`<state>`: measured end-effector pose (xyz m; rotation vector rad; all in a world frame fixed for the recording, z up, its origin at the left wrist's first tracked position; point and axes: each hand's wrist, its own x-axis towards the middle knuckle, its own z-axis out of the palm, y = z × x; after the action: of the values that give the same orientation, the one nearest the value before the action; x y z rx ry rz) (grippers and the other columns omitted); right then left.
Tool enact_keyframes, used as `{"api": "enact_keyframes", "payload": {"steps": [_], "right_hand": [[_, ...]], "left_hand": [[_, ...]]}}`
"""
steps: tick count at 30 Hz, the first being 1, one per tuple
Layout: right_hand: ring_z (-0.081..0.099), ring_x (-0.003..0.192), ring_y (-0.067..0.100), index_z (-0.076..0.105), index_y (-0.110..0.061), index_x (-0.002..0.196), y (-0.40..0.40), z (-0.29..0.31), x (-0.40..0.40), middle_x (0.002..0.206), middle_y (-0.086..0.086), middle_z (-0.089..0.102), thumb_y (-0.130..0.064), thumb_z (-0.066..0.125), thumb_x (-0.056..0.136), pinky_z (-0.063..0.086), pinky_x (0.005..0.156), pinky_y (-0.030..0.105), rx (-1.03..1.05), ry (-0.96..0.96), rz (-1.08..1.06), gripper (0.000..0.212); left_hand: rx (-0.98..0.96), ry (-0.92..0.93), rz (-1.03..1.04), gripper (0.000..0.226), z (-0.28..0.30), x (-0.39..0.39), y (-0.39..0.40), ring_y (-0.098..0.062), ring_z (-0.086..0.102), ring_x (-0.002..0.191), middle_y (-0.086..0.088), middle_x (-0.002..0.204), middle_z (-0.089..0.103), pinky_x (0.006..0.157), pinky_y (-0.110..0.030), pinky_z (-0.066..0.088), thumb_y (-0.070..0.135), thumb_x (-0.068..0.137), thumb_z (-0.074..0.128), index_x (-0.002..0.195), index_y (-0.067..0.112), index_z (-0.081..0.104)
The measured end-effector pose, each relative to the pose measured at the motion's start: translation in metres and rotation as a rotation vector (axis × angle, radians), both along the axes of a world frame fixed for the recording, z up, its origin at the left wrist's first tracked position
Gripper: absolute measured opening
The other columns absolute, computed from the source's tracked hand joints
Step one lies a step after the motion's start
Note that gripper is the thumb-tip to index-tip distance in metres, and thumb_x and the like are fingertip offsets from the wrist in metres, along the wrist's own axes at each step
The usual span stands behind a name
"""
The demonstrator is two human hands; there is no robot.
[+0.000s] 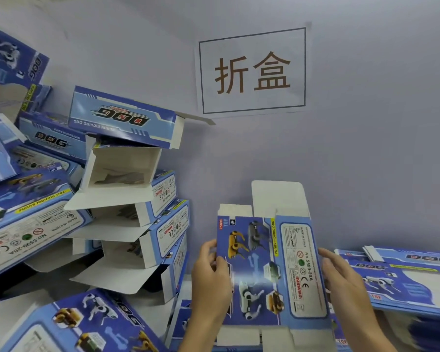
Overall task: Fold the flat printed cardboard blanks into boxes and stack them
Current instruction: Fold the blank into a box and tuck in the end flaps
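blank gripped by both hands | lower flaps cropped | stack left

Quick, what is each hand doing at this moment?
Left hand: grips the left edge of the cardboard blank.
Right hand: grips the right edge of the same blank.

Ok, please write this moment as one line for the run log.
stage: blank held up, not yet squared | left hand: grips blank left edge | right hand: grips right edge | folded boxes: stacked left | flat blanks: piled right
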<state>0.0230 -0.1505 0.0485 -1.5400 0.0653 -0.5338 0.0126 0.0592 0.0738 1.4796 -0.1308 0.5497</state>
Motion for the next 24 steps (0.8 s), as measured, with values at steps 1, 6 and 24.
{"api": "enact_keyframes", "payload": {"steps": [1, 6, 24], "right_hand": [[0.064, 0.092, 0.013, 0.057, -0.030, 0.124, 0.001, 0.001, -0.001, 0.110, -0.001, 0.066, -0.032, 0.043, 0.104, 0.050, 0.059, 0.032, 0.019, -0.005, 0.022, 0.025], [0.067, 0.088, 0.008, 0.055, -0.038, 0.119, 0.007, 0.008, -0.007, 0.106, -0.009, 0.069, -0.037, 0.050, 0.098, 0.050, 0.060, 0.029, 0.047, -0.059, 0.098, 0.021], [0.072, 0.068, 0.003, 0.047, -0.003, 0.133, 0.040, 0.047, -0.024, 0.103, 0.010, 0.073, -0.067, 0.080, 0.056, 0.053, 0.057, 0.016, 0.051, -0.146, 0.481, 0.106]], "left_hand": [[-0.037, -0.001, -0.031, 0.027, 0.000, 0.000, -0.001, -0.027, 0.073, 0.079, 0.010, 0.088, 0.075, 0.063, -0.046, 0.060, 0.006, 0.103, 0.044, 0.107, 0.028, 0.059], [-0.090, -0.055, -0.173, 0.021, 0.004, -0.003, -0.007, 0.000, 0.069, 0.095, 0.022, 0.103, 0.071, 0.067, -0.015, 0.055, 0.019, 0.103, 0.050, 0.115, 0.035, 0.058], [-0.004, -0.126, -0.287, 0.053, 0.011, -0.018, -0.040, -0.007, 0.059, 0.120, 0.014, 0.134, 0.045, 0.088, -0.030, 0.058, 0.059, 0.074, 0.061, 0.116, 0.068, 0.030]]}}
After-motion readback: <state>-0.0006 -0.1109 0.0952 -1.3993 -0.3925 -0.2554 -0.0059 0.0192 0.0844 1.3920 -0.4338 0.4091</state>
